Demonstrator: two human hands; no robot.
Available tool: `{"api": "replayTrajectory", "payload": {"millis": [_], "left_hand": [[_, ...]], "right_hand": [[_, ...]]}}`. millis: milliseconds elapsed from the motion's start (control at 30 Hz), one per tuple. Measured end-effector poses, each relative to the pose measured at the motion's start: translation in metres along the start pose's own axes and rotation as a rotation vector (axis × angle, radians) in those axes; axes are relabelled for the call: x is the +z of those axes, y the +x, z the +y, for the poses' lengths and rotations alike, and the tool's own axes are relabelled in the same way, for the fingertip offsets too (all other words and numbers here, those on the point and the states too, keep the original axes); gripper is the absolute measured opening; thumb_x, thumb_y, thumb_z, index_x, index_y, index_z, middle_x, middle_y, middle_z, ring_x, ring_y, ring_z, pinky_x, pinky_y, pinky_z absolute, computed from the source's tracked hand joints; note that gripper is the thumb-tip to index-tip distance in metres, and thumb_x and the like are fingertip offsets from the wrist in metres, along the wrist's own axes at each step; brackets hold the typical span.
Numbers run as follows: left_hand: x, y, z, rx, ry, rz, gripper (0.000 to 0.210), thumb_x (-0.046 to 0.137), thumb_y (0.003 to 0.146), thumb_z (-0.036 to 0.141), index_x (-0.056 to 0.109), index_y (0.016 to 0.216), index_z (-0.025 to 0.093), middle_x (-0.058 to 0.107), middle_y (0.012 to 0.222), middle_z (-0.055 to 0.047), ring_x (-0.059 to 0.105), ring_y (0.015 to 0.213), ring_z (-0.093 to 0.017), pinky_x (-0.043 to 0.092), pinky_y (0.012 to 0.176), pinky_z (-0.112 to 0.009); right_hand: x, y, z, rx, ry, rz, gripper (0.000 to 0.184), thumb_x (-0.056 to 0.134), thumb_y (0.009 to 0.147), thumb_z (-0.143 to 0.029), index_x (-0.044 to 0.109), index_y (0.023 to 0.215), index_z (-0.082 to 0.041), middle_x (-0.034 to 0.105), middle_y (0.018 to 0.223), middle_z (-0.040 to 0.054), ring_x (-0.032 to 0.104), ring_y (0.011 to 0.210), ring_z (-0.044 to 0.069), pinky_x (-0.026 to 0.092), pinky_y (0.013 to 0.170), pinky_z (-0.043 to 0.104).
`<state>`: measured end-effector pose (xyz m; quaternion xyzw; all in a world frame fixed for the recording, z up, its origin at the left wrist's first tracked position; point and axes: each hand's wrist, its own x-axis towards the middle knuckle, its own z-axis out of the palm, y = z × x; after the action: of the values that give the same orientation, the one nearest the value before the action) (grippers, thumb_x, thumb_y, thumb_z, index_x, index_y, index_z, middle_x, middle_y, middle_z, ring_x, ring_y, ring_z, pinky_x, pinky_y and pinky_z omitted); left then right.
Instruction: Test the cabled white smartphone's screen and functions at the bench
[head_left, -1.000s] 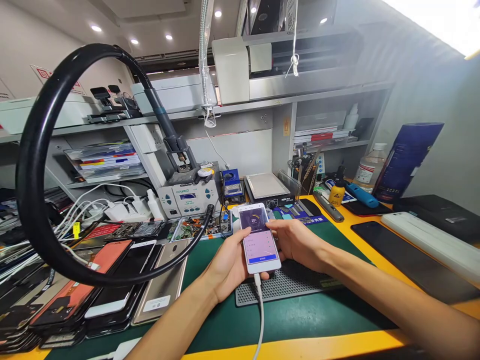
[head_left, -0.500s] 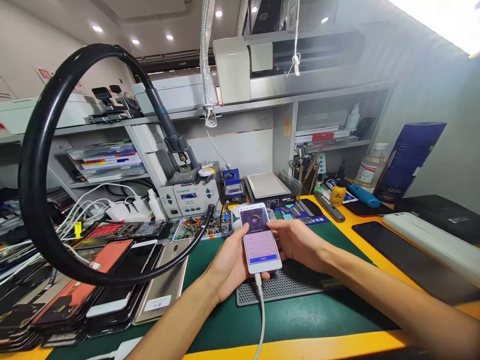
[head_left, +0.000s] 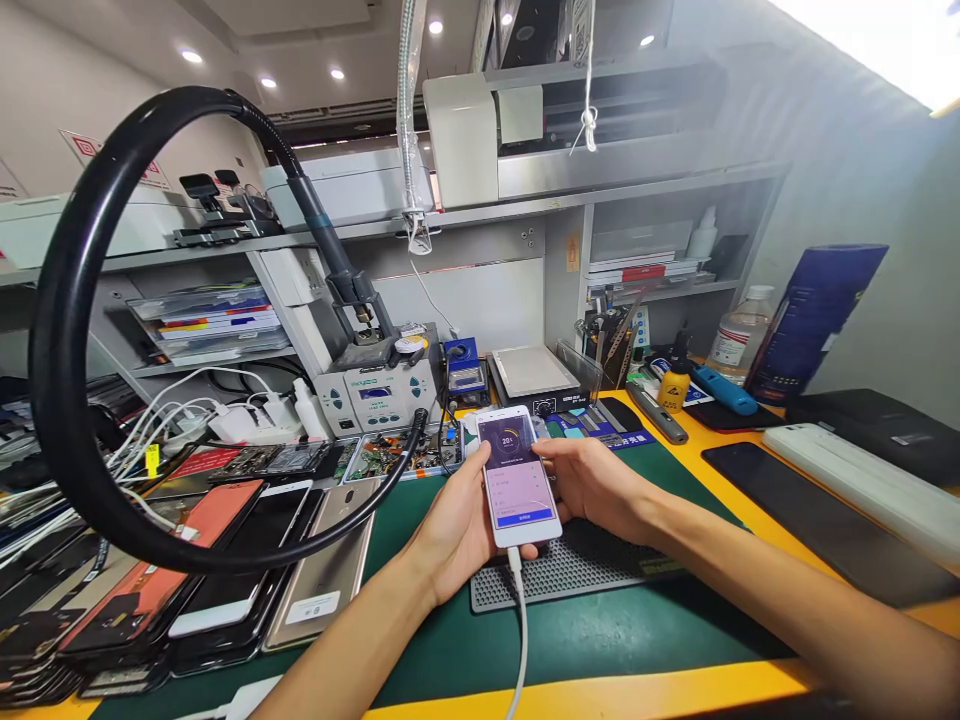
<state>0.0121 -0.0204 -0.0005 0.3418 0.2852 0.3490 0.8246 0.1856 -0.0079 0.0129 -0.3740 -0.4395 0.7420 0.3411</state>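
A white smartphone [head_left: 523, 490] is held upright between my two hands, its lit screen showing a dial that reads about 20 above a pale list and a blue button. My left hand [head_left: 457, 530] wraps the phone's left edge, thumb along the side and fingers behind it. My right hand [head_left: 592, 485] grips the right edge with its thumb near the upper corner; its other fingers are partly hidden behind the phone. A white charging cable [head_left: 523, 620] is plugged into the bottom of the phone and runs down past the bench edge. Beneath lies a grey perforated pad [head_left: 592, 565].
A green mat [head_left: 622, 640] covers the yellow bench. At left, a black hose [head_left: 64, 330] loops from a soldering station [head_left: 375, 395] over several phones [head_left: 322, 570]. A tray of small parts [head_left: 375, 457] sits behind. On the right are a yellow bottle [head_left: 675, 388] and dark phone-like slab [head_left: 810, 510].
The view has shifted very slightly. The list on the phone's screen looks a little different; both hands keep the same hold on the phone.
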Motion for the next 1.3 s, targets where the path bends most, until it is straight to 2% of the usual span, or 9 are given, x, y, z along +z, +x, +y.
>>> {"api": "replayTrajectory", "payload": {"millis": [333, 600, 1000, 1300], "left_hand": [[0.0032, -0.0029, 0.0011, 0.001, 0.001, 0.009, 0.058, 0.037, 0.096, 0.057, 0.059, 0.126, 0.013, 0.066, 0.11, -0.019, 0.067, 0.076, -0.025, 0.055, 0.048, -0.031], [0.0023, -0.0031, 0.0007, -0.009, 0.021, 0.018, 0.051, 0.043, 0.096, 0.051, 0.059, 0.124, 0.011, 0.066, 0.112, -0.019, 0.068, 0.078, -0.025, 0.055, 0.05, -0.031], [0.0026, -0.0022, -0.0011, 0.041, 0.009, 0.047, 0.042, 0.05, 0.092, 0.031, 0.054, 0.13, 0.013, 0.065, 0.115, -0.018, 0.067, 0.082, -0.026, 0.057, 0.051, -0.034], [0.002, -0.0028, 0.0004, 0.035, 0.022, 0.058, 0.04, 0.047, 0.092, 0.029, 0.055, 0.128, 0.012, 0.065, 0.11, -0.017, 0.066, 0.081, -0.026, 0.057, 0.052, -0.034]], "right_hand": [[0.0003, -0.0028, -0.0015, 0.01, -0.002, 0.011, 0.033, 0.04, 0.094, -0.033, 0.063, 0.106, -0.014, 0.069, 0.1, 0.0124, 0.064, 0.087, 0.026, 0.05, 0.072, 0.04], [0.0022, -0.0035, -0.0022, 0.018, 0.01, 0.022, 0.031, 0.04, 0.094, -0.032, 0.062, 0.106, -0.013, 0.069, 0.1, 0.0127, 0.064, 0.084, 0.025, 0.05, 0.068, 0.038], [-0.001, -0.0019, -0.0007, 0.004, 0.003, -0.013, 0.034, 0.042, 0.093, -0.034, 0.062, 0.112, -0.014, 0.07, 0.103, 0.0125, 0.064, 0.082, 0.024, 0.051, 0.066, 0.035], [-0.0024, -0.0029, -0.0001, -0.004, -0.001, -0.042, 0.034, 0.042, 0.092, -0.034, 0.061, 0.112, -0.015, 0.071, 0.1, 0.0114, 0.064, 0.082, 0.024, 0.05, 0.068, 0.036]]}}
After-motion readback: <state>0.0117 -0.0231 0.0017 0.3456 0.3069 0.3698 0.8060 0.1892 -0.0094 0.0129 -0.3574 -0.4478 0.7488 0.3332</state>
